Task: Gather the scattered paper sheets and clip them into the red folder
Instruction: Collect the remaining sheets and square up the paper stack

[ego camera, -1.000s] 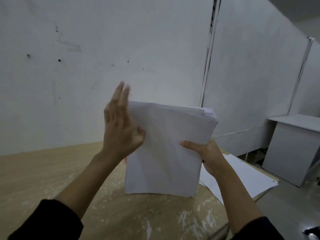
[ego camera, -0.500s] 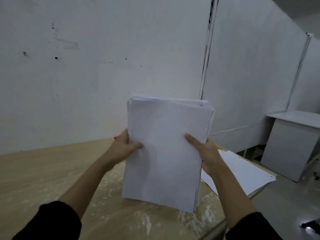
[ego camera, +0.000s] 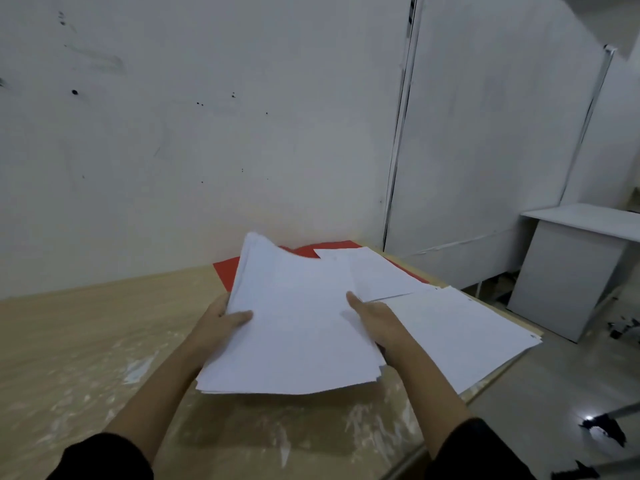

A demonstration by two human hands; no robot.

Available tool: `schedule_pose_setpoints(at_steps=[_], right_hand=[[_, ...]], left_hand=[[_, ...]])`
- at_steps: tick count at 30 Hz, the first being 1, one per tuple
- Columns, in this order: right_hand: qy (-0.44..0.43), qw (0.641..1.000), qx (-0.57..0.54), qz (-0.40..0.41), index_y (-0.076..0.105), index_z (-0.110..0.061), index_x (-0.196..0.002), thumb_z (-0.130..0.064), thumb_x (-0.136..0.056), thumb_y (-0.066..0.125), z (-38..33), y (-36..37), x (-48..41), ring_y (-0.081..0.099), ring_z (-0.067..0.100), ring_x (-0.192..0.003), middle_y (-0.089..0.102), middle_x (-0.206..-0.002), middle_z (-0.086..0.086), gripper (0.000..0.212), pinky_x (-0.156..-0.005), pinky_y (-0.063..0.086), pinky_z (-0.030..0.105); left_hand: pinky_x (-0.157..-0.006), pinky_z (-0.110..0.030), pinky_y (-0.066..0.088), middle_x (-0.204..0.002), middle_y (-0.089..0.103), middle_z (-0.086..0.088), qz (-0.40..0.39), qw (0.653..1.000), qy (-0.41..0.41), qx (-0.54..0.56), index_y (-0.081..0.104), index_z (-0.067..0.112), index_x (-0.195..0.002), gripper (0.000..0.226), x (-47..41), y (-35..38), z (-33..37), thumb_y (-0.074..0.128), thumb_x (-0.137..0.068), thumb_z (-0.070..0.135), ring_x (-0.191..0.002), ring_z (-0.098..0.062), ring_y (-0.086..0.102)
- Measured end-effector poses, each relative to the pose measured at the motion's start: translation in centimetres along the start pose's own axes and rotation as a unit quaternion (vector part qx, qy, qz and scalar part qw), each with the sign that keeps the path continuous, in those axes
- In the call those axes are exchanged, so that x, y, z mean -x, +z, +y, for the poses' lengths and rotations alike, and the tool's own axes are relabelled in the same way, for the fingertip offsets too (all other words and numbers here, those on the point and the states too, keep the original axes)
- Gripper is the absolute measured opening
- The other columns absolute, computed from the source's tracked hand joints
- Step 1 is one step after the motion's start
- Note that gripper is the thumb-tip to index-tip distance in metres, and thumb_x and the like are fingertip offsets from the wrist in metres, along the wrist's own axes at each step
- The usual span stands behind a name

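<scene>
A thick stack of white paper sheets (ego camera: 294, 323) is held nearly flat, just above the wooden table (ego camera: 86, 341). My left hand (ego camera: 221, 323) grips its left edge with the thumb on top. My right hand (ego camera: 374, 317) grips its right edge the same way. Behind the stack the red folder (ego camera: 227, 271) lies on the table against the wall, mostly hidden by paper. One loose sheet (ego camera: 374, 271) rests on the folder's right part. Another loose sheet (ego camera: 457, 330) lies at the table's right edge, overhanging it slightly.
A white wall (ego camera: 173, 133) stands right behind the table. The table's right edge (ego camera: 502, 372) drops to a grey floor. A white desk (ego camera: 571, 258) stands further right. Dark objects (ego camera: 602, 431) lie on the floor at the lower right.
The stack stood upright on its edge with my left hand flat against its side. Then both hands gripped it and tipped it down to nearly flat. The red folder has come into sight.
</scene>
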State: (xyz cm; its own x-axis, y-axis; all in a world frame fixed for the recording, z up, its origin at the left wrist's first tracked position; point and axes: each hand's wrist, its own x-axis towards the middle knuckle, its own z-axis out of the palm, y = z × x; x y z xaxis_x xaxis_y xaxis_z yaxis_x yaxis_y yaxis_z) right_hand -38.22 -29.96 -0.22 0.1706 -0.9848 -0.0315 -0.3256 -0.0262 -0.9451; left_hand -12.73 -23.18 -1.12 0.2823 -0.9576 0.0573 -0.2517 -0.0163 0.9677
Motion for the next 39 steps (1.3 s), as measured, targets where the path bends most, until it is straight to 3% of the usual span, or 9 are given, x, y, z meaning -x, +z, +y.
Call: schedule_pose_setpoints(at_steps=[4,7,10,18,21,26,32,36,39], right_hand=[[-0.029,0.933,0.310,0.180,0.043,-0.014,-0.135,-0.044,-0.086,0.064,3.2,-2.3,-2.1,0.046,0.024,-0.125,0.047,-0.137,0.009,0.060,-0.098,0.040,0.035],[0.056,0.904,0.410,0.105,0.026,-0.016,-0.146,-0.054,-0.085,0.058,5.7,-4.7,-2.4,0.028,0.026,-0.140,0.030,-0.152,0.007,0.079,-0.111,0.027,0.046],[0.058,0.877,0.470,0.082,0.041,-0.018,-0.136,-0.061,-0.089,0.044,7.2,-5.5,-2.3,0.044,0.023,-0.128,0.044,-0.142,0.003,0.064,-0.103,0.035,0.043],[0.021,0.858,0.505,0.085,0.058,-0.010,-0.111,-0.022,-0.097,0.049,6.0,-6.1,-2.4,0.063,0.018,-0.098,0.064,-0.112,0.006,0.021,-0.082,0.046,0.022],[-0.005,0.837,0.517,0.177,0.058,-0.008,-0.112,-0.020,-0.099,0.048,4.9,-6.3,-1.7,0.064,0.018,-0.097,0.064,-0.111,0.008,0.020,-0.083,0.049,0.023],[-0.143,0.870,0.379,0.282,0.057,-0.005,-0.122,0.002,-0.093,0.035,0.9,-4.6,-0.3,0.064,0.032,-0.089,0.068,-0.103,0.017,0.037,-0.071,0.048,0.031],[-0.339,0.859,0.381,0.040,0.048,-0.022,-0.138,0.007,-0.091,0.037,-1.9,2.2,0.7,0.046,0.014,-0.132,0.052,-0.140,-0.004,0.057,-0.111,0.032,0.034],[-0.317,0.840,0.424,-0.118,0.047,-0.028,-0.139,0.001,-0.097,0.033,-0.7,5.1,0.5,0.045,0.017,-0.132,0.050,-0.143,-0.003,0.053,-0.112,0.032,0.036],[-0.317,0.842,0.401,-0.173,0.051,-0.028,-0.136,-0.001,-0.096,0.034,0.6,5.9,1.0,0.046,0.015,-0.131,0.051,-0.141,-0.005,0.051,-0.110,0.033,0.029]], left_hand=[[-0.076,-0.034,0.043,-0.130,0.053,-0.010,0.064,0.998,-0.024,-0.014,0.039,0.010,-0.139,0.052,-0.3,0.4,-2.8,0.058,-0.091,0.008,-0.103,-0.027,0.056],[-0.061,-0.030,0.043,-0.119,0.060,-0.012,0.115,0.991,-0.067,0.025,0.048,0.010,-0.131,0.042,-0.4,0.8,-3.7,0.059,-0.091,0.011,-0.080,-0.019,0.059],[-0.054,-0.028,0.042,-0.098,0.062,-0.005,0.131,0.985,-0.097,0.053,0.054,0.009,-0.124,0.034,-0.8,0.9,-4.4,0.059,-0.091,0.013,-0.071,-0.015,0.059],[-0.053,-0.030,0.043,-0.095,0.063,-0.009,0.150,0.976,-0.124,0.099,0.056,0.002,-0.122,0.033,-0.8,0.0,-4.8,0.059,-0.091,0.014,-0.072,-0.022,0.062],[-0.059,-0.034,0.049,-0.097,0.066,-0.010,0.131,0.974,-0.131,0.128,0.054,0.003,-0.123,0.033,-0.7,0.0,-4.8,0.057,-0.092,0.012,-0.079,-0.028,0.065],[-0.076,-0.044,0.053,-0.104,0.068,-0.015,0.105,0.960,-0.153,0.209,0.054,0.001,-0.123,0.035,-0.5,-0.5,-4.9,0.055,-0.094,0.020,-0.090,-0.033,0.066],[-0.065,-0.036,0.055,-0.095,0.075,-0.006,0.085,0.940,-0.127,0.305,0.071,0.021,-0.100,0.052,-0.5,-0.7,-4.5,0.040,-0.092,0.063,-0.084,-0.024,0.072],[-0.050,-0.032,0.056,-0.084,0.076,-0.007,0.081,0.931,-0.119,0.336,0.078,0.029,-0.072,0.063,-0.6,-0.6,-4.3,0.033,-0.087,0.071,-0.073,-0.024,0.073],[-0.063,-0.035,0.059,-0.098,0.075,-0.005,0.054,0.934,-0.108,0.336,0.077,0.032,-0.091,0.059,-0.5,-0.7,-4.3,0.036,-0.086,0.074,-0.087,-0.024,0.072]])
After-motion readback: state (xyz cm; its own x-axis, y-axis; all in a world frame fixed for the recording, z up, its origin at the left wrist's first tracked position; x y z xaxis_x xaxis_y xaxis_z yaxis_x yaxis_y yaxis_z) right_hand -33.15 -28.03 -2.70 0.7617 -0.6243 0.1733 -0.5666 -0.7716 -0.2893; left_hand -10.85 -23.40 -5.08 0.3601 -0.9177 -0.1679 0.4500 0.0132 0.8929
